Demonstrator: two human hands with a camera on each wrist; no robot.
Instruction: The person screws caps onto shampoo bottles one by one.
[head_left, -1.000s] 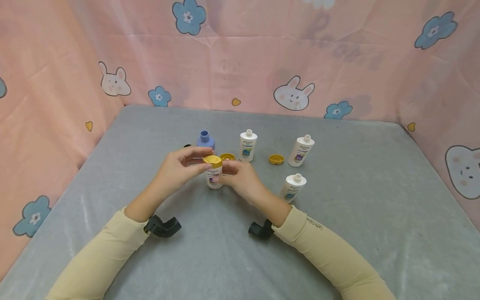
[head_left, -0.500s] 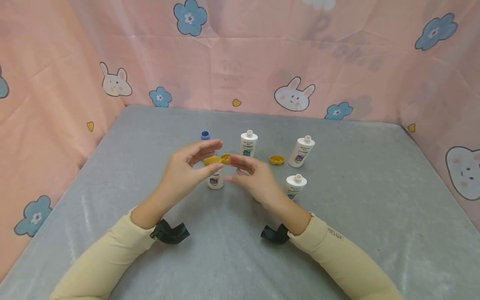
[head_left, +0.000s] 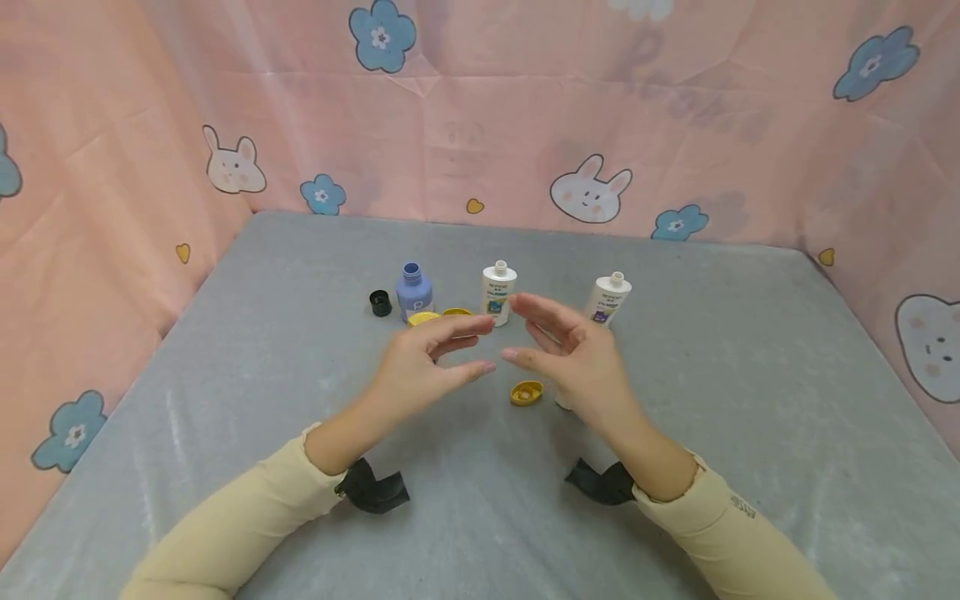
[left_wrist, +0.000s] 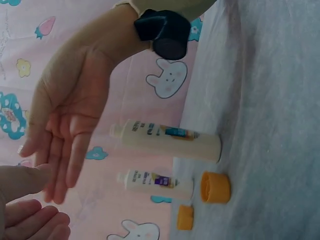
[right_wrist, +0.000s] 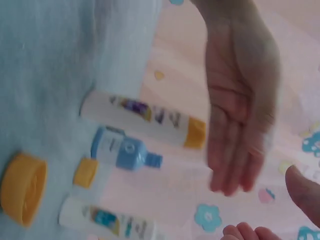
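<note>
Pink bunny-print curtain (head_left: 480, 117) behind grey table (head_left: 750, 358)

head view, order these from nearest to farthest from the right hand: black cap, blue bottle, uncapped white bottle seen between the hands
From the right hand:
1. White bottle: just to its left, near the middle of the picture
2. Blue bottle: farther left
3. Black cap: farthest left, beside the blue bottle

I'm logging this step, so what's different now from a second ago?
The left hand and right hand have let go of the gold-capped bottle and moved to the person's right, holding nothing. That bottle stayed upright where it was; the blue bottle and uncapped white bottle behind stayed put.
</note>
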